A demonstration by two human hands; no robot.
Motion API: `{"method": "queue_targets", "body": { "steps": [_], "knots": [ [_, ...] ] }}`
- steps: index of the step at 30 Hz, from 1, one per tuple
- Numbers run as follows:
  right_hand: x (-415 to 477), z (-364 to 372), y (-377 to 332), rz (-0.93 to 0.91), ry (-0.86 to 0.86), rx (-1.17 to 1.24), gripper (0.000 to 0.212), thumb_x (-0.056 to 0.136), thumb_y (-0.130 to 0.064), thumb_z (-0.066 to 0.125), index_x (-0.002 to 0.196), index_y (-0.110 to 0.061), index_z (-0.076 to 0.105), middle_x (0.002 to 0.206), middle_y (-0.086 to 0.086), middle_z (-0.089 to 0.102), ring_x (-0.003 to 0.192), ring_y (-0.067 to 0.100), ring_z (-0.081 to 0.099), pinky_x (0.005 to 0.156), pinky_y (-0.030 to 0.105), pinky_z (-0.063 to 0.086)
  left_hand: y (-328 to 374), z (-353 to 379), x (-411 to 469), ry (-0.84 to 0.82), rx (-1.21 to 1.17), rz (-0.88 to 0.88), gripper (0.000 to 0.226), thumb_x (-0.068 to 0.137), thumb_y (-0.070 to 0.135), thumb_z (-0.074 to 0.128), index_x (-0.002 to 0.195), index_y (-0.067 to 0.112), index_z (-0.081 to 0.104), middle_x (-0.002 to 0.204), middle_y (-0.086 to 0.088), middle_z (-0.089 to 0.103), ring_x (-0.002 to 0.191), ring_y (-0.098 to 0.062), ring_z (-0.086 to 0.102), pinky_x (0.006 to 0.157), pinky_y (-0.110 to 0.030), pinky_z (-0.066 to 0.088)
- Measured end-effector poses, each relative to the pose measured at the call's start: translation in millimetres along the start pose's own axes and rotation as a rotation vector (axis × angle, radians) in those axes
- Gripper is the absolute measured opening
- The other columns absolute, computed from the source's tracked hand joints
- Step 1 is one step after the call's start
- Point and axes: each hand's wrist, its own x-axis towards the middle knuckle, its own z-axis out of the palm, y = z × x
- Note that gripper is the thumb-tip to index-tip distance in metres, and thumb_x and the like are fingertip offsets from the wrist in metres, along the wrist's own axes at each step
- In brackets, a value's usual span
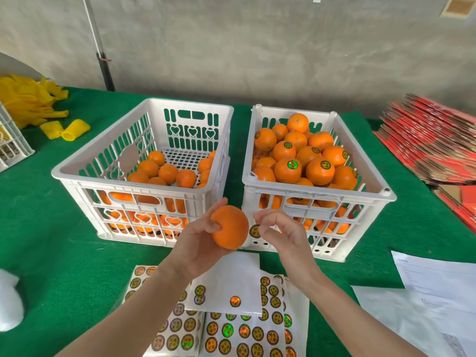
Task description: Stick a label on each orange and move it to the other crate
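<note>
Counter (64, 253): green felt, grey concrete wall behind.
Left crate (77, 173): white, partly filled with bare oranges (167, 172).
Right crate (381, 194): white, heaped with labelled oranges (287, 170).
Left hand (198, 240): grips one orange (230, 226) before the crates — fingers curled round it.
Right hand (283, 233): pinches a round label (255, 231) just beside that orange — contact unclear.
Sticker sheets (231, 331): flat under both forearms.

a green cloth (64, 240) covers the table. at its far left lies a heap of yellow foam nets (28, 101), with two loose net sleeves (65, 128) just beside it and the corner of a white side crate (11, 148) near them. a stack of flat red cartons (432, 145) sits far right, printed papers (435, 276) nearer. a black pole (105, 70) stands against the grey wall (257, 47).
</note>
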Motion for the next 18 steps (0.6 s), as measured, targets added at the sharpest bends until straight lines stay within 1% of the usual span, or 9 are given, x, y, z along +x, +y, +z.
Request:
{"method": "queue_targets", "body": {
  "steps": [1, 2, 3, 5, 7, 9, 11, 14, 18],
  "knots": [
    [2.7, -0.2, -3.1, -0.028, -0.031, -0.044, 0.007, 0.079, -0.021, 0.061, 0.074, -0.017, 0.063, 0.107, -0.005, 0.063, 0.101, -0.002, 0.057, 0.076, 0.008, 0.044, 0.2, 0.4, 0.6, -0.022, 0.004, -0.021, 0.109, 0.03, 0.014, 0.083, 0.133, 0.016, 0.05, 0.132, -0.018, 0.049, 0.109, -0.037, 0.054, 0.083, -0.052, 0.053],
    [5.2, -0.8, -5.6, -0.051, -0.064, -0.097, 0.009, 0.083, -0.019, 0.064, 0.074, -0.018, 0.062, 0.111, -0.006, 0.06, 0.103, -0.003, 0.055, 0.079, 0.011, 0.045, 0.6, 1.0, 1.1, -0.043, 0.008, -0.032, 0.103, 0.036, 0.009, 0.078, 0.134, 0.012, 0.047, 0.134, -0.02, 0.047, 0.108, -0.039, 0.055, 0.084, -0.055, 0.053],
    [8.0, -1.5, -7.0, -0.074, -0.09, -0.158, 0.012, 0.086, -0.015, 0.065, 0.075, -0.019, 0.061, 0.113, -0.007, 0.058, 0.106, -0.003, 0.053, 0.084, 0.014, 0.045, 1.4, 2.0, 1.5, -0.062, 0.019, -0.034, 0.096, 0.041, 0.008, 0.074, 0.133, 0.011, 0.047, 0.132, -0.02, 0.048, 0.106, -0.038, 0.057, 0.082, -0.055, 0.054],
    [12.6, -2.8, -9.0, -0.117, -0.113, -0.269, 0.017, 0.089, -0.012, 0.063, 0.076, -0.022, 0.06, 0.114, -0.01, 0.055, 0.11, -0.002, 0.051, 0.091, 0.021, 0.045, 3.7, 4.5, 2.1, -0.088, 0.075, -0.014, 0.081, 0.043, 0.01, 0.07, 0.122, 0.012, 0.052, 0.122, -0.016, 0.053, 0.099, -0.034, 0.06, 0.076, -0.048, 0.055],
    [16.4, -2.6, -10.7, -0.154, -0.13, -0.345, 0.019, 0.089, -0.014, 0.063, 0.076, -0.027, 0.058, 0.113, -0.012, 0.052, 0.11, -0.004, 0.048, 0.091, 0.018, 0.042, 5.8, 7.1, 3.6, -0.108, 0.111, 0.013, 0.073, 0.044, 0.012, 0.068, 0.116, 0.017, 0.057, 0.114, -0.011, 0.058, 0.095, -0.031, 0.059, 0.074, -0.043, 0.055],
    [19.6, -1.8, -11.2, -0.174, -0.142, -0.427, 0.021, 0.088, -0.019, 0.064, 0.076, -0.032, 0.055, 0.114, -0.013, 0.05, 0.109, -0.008, 0.044, 0.087, 0.01, 0.038, 8.0, 10.3, 5.2, -0.112, 0.113, 0.017, 0.072, 0.045, 0.013, 0.068, 0.115, 0.02, 0.059, 0.113, -0.01, 0.059, 0.096, -0.03, 0.057, 0.073, -0.039, 0.054],
    [21.9, -0.8, -10.3, -0.185, -0.142, -0.504, 0.021, 0.088, -0.022, 0.064, 0.076, -0.035, 0.053, 0.116, -0.012, 0.047, 0.111, -0.012, 0.039, 0.085, 0.008, 0.035, 9.6, 13.8, 6.2, -0.099, 0.114, 0.012, 0.072, 0.045, 0.014, 0.069, 0.116, 0.021, 0.059, 0.114, -0.01, 0.058, 0.096, -0.029, 0.056, 0.071, -0.037, 0.053],
    [25.1, 0.0, -8.8, -0.227, -0.124, -0.589, 0.015, 0.087, -0.023, 0.065, 0.079, -0.028, 0.054, 0.117, -0.009, 0.046, 0.112, -0.015, 0.036, 0.086, 0.009, 0.033, 12.0, 16.6, 6.9, -0.078, 0.127, 0.007, 0.072, 0.045, 0.016, 0.069, 0.116, 0.022, 0.059, 0.113, -0.01, 0.057, 0.096, -0.029, 0.056, 0.071, -0.037, 0.052],
    [25.7, 3.5, -8.7, -0.337, -0.049, -0.681, 0.011, 0.086, -0.024, 0.065, 0.081, -0.016, 0.058, 0.113, -0.005, 0.05, 0.103, -0.009, 0.04, 0.082, 0.007, 0.033, 13.6, 15.7, 7.0, -0.058, 0.128, -0.002, 0.072, 0.047, 0.016, 0.07, 0.118, 0.022, 0.059, 0.114, -0.01, 0.058, 0.098, -0.029, 0.055, 0.077, -0.04, 0.049]
  ]
}}
